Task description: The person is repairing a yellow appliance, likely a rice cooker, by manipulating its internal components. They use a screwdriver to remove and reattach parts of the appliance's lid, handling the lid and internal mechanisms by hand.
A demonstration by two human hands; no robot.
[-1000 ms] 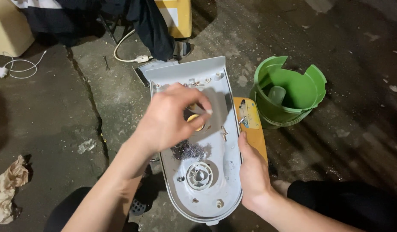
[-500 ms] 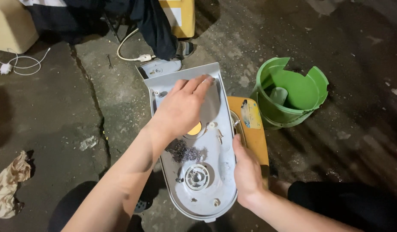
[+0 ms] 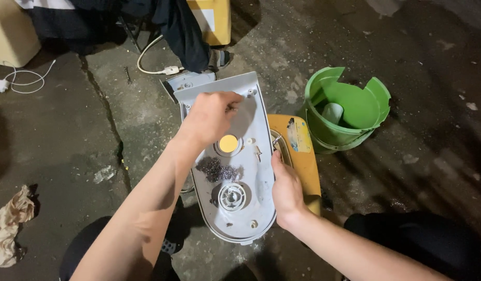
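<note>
A person crouching on a cracked concrete floor [image 3: 69, 135] is working over a grey plastic appliance housing [image 3: 253, 156], a long shell with a squared far end and a rounded near end, lying flat with its inner side up. The left hand [image 3: 212, 117] is hovering over the far half of the housing, fingers curled inward and pinched together; whether anything is held between them cannot be told. The right hand [image 3: 286, 190] is gripping the housing's right edge near the rounded end, thumb lying on the inner face. Inside the housing, a round yellow disc [image 3: 228, 143] is sitting just below the left hand, a patch of dark debris [image 3: 217, 169] is lying nearer the person, and a white circular hub [image 3: 232, 196] is showing closer still to the rounded end. A yellow panel [image 3: 297, 148] is poking out from under the housing's right side. Right of the housing, a broken green plastic bucket [image 3: 349, 106] is standing on the floor. Beyond the housing's far end, a white cable with a plug [image 3: 165, 69] is trailing. Well to the left, a crumpled rag [image 3: 9, 224] is lying.
</note>
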